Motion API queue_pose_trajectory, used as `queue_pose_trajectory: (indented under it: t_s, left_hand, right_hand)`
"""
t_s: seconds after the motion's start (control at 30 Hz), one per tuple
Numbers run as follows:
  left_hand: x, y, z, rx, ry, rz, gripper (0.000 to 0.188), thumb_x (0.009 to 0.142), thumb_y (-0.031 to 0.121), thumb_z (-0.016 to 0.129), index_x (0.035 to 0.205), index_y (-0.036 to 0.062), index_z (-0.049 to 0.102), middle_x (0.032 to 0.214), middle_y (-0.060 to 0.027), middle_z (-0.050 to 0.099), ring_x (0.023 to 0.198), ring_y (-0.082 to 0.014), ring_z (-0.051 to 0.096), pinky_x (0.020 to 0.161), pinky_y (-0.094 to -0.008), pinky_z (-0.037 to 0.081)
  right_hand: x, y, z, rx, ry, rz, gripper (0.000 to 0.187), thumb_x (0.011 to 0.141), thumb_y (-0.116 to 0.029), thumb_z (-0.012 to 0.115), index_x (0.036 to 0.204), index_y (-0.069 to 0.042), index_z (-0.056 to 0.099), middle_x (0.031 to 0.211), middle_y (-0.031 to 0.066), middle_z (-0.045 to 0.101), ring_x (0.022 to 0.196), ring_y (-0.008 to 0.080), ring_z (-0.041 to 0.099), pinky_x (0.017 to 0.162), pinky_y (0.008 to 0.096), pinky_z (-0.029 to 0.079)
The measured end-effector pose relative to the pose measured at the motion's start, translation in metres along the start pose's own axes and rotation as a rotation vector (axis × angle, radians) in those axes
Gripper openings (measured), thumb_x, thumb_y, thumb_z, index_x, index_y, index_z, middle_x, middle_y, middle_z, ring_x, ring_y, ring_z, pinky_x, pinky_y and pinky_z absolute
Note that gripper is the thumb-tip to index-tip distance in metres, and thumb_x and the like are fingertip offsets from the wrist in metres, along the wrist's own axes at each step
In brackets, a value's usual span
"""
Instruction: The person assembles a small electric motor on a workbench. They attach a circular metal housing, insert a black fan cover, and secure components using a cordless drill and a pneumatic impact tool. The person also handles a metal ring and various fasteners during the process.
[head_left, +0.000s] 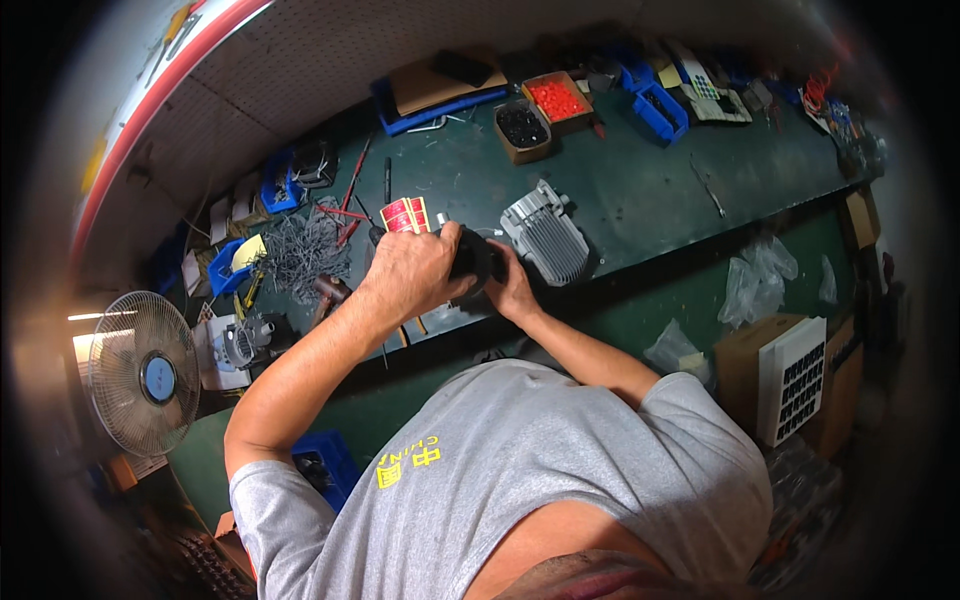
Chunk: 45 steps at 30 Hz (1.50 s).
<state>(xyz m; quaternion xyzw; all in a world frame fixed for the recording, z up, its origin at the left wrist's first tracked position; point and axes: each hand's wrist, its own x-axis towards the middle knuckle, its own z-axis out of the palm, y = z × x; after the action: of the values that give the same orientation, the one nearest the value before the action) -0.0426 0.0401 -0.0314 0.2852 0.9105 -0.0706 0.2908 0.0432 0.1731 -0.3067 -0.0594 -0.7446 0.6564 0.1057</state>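
Note:
Both of my hands are closed around a round black part [484, 262] at the bench's near edge. My left hand [412, 268] grips it from the left and above, with the fingers curled. From the right side my right hand [512, 288] holds it, its fingers partly hidden behind the part. A short silver metal piece [443, 219] shows just beyond my left thumb; I cannot tell whether it joins the black part. Red-and-yellow labels [404, 214] lie right behind my left hand. A grey finned metal housing [548, 234] rests on the bench right of my hands.
Left on the green bench [640, 190] lie a heap of grey cords [305, 250], red-handled tools and blue bins [278, 182]. Boxes of red parts [558, 98] and black parts [522, 128] stand at the back. A fan [145, 372] stands left; cartons [752, 365] sit right.

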Motion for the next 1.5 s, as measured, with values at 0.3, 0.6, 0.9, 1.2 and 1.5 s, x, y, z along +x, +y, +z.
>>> queue_pose_trajectory:
  t_s: [0.3,0.6,0.9,1.2,1.5]
  left_hand:
    - [-0.007,-0.024,0.009,0.11,0.327,0.455,0.088,0.065,0.02,0.085,0.147,0.0243,0.051,0.147,-0.016,0.046,0.137,-0.0375,0.049,0.114,-0.0546,0.042]
    - [0.007,-0.019,0.023,0.01,0.261,0.407,0.078,0.07,0.014,0.082,0.143,0.0154,0.054,0.13,-0.0143,0.057,0.12,-0.0347,0.062,0.096,-0.0431,0.057]
    - [0.009,-0.02,0.03,0.021,0.334,0.518,0.063,0.073,0.004,0.081,0.131,0.013,0.06,0.13,-0.0131,0.054,0.123,-0.0347,0.058,0.093,-0.0435,0.058]
    - [0.013,-0.012,0.013,0.159,0.221,0.146,0.066,0.084,0.062,0.074,0.111,0.0019,0.066,0.074,-0.0152,0.071,0.07,-0.0334,0.073,0.062,-0.0433,0.058]
    - [0.021,0.0,0.013,0.182,0.19,0.132,0.059,0.085,0.048,0.076,0.114,-0.0021,0.061,0.081,-0.0181,0.071,0.077,-0.035,0.073,0.068,-0.0445,0.057]
  right_hand:
    - [0.001,0.0,0.003,-0.039,0.036,0.049,0.068,0.085,-0.024,0.08,0.14,0.002,0.049,0.129,0.0217,0.062,0.122,0.033,0.061,0.105,0.0412,0.046]
    - [0.001,-0.003,0.002,-0.031,0.067,-0.028,0.066,0.083,-0.02,0.079,0.138,0.002,0.051,0.125,0.0226,0.063,0.119,0.0338,0.062,0.103,0.0415,0.048]
    - [0.003,-0.014,0.001,0.034,0.04,0.108,0.066,0.082,-0.023,0.08,0.136,0.003,0.053,0.124,0.0228,0.064,0.118,0.0323,0.063,0.102,0.0409,0.048]
    - [0.001,-0.018,-0.003,0.061,0.051,0.077,0.066,0.081,-0.02,0.081,0.136,0.002,0.052,0.122,0.0197,0.065,0.115,0.0294,0.064,0.1,0.0401,0.05]
    - [0.0,-0.004,0.006,0.063,0.146,-0.108,0.067,0.077,-0.019,0.081,0.135,0.002,0.053,0.118,0.0202,0.066,0.106,0.0314,0.067,0.094,0.0401,0.053]
